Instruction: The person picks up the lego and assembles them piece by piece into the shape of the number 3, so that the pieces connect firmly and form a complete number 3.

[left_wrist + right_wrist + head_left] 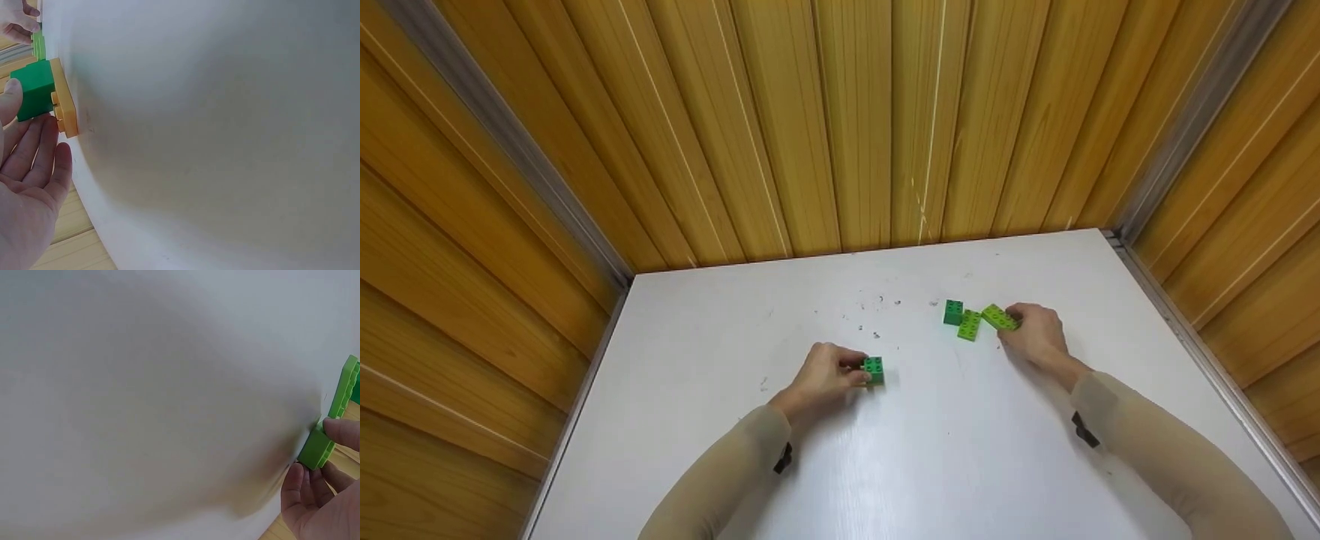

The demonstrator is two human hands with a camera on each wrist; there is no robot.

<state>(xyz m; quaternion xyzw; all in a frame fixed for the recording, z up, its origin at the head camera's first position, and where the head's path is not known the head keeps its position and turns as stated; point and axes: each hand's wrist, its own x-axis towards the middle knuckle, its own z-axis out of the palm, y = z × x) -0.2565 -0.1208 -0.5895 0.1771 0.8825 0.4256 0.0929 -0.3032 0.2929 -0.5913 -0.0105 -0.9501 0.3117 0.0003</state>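
Note:
Between thumb and fingers, my left hand (826,373) pinches a dark green toy building brick (874,367). Under that brick, in the left wrist view, sits a flat yellow-orange brick (66,101), with some of its studs showing beside the green one. Farther right, my right hand (1035,332) pinches a flat light green brick (998,316) by its near right end. Just left of it lies a second light green brick (969,325). A dark green brick (953,312) stands next to that one, touching or very close; I cannot tell which.
The white table (690,450) carries small dark marks around its middle. Yellow wood-look panels (855,135) rise behind it and on both sides. Metal strips (1185,337) run along the table's side edges.

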